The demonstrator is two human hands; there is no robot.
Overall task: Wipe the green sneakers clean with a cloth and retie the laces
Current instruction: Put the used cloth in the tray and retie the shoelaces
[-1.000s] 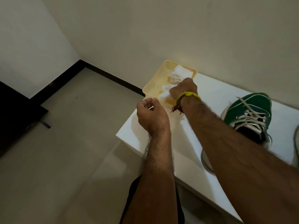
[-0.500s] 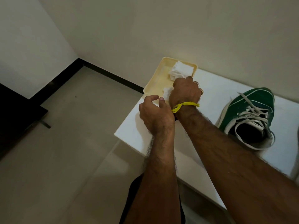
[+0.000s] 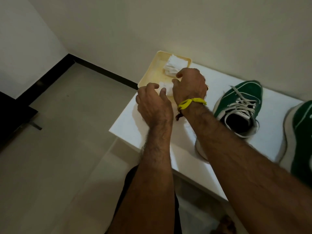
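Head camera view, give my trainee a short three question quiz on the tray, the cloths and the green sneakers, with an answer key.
1. True or false: the folded white cloth at the far end of the pale yellow plastic tray lies on the white tabletop outside the tray.
2. Which hand wears the yellow thread wristband? A) left B) right C) neither
3. Fill in: the laces of the green canvas sneaker nearest the tray are ____.

Key
1. False: it lies inside the tray.
2. B: the right hand, which reaches over the tray; the left hand touches the small white cloth at the tray's near end.
3. Untied, hanging loose.
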